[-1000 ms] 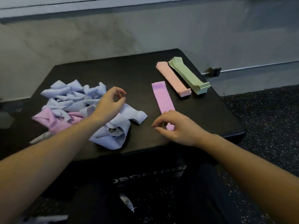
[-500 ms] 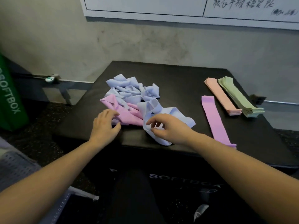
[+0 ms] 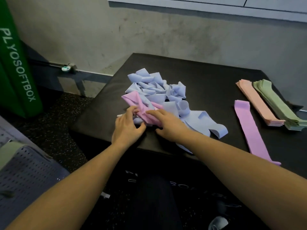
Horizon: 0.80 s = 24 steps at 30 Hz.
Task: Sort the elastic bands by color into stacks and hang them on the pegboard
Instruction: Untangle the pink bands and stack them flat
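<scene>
Both hands grip pink band (image 3: 146, 112) at pile's near edge: left hand (image 3: 127, 128) near end, right hand (image 3: 167, 125) middle; band's long axis runs away-left.

Both forearms bare to frame edge; no sleeves, rings or watch visible. Left hand (image 3: 127, 128), right hand (image 3: 169, 126) bare. Lower garment probably black.

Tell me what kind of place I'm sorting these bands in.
Probably a gym or fitness studio. You're working on a black padded plyo box, a green one labelled PLYOSOFTBOX stands at left, and the floor is speckled rubber.
</scene>
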Available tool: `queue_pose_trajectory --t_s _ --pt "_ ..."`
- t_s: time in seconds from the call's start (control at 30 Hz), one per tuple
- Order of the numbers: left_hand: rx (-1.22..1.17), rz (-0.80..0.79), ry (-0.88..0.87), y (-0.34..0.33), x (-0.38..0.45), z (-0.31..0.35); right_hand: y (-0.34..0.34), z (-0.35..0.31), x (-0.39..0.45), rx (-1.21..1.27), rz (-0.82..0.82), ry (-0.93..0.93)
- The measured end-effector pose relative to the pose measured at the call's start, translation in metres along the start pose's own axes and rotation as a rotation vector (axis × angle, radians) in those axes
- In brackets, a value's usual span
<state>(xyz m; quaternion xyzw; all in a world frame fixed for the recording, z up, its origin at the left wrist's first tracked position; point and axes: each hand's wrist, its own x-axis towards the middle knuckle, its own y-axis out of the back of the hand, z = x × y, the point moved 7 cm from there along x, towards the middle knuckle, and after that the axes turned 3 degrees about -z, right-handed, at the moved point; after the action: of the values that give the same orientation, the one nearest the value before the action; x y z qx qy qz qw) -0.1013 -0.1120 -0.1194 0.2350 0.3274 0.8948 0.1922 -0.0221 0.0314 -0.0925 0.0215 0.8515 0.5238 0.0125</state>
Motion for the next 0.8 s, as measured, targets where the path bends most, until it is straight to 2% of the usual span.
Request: queue_pose_trajectory --t_s 0.1,0.2,0.27,0.37,0.5,0.6,0.7,0.8 --pt "0.021 0.028 -0.051 -0.001 -0.004 0.002 0.003 0.019 0.005 0.012 0.102 -0.069" --pt "0.061 0.051 -0.119 -0.001 -0.005 0.003 0.014 0.026 0.002 0.073 0.092 -0.109" --pt "0.074 0.033 -0.123 -0.003 -0.003 0.002 0.027 0.027 -0.005 0.138 0.101 -0.120" --pt "0.083 0.004 -0.098 -0.004 -0.003 0.003 0.051 0.030 -0.016 0.224 0.215 -0.154" --pt "0.152 -0.062 -0.081 -0.006 -0.002 0.005 0.073 0.033 -0.035 0.464 0.303 -0.265" --pt "0.191 -0.145 -0.068 -0.008 0.000 0.007 0.095 0.025 -0.051 0.635 0.382 -0.236" --pt "0.212 -0.144 -0.057 -0.001 0.003 0.014 0.113 0.021 -0.065 0.829 0.462 -0.197" --pt "0.268 -0.266 0.020 -0.003 0.006 0.021 0.129 0.020 -0.079 1.032 0.559 -0.179"
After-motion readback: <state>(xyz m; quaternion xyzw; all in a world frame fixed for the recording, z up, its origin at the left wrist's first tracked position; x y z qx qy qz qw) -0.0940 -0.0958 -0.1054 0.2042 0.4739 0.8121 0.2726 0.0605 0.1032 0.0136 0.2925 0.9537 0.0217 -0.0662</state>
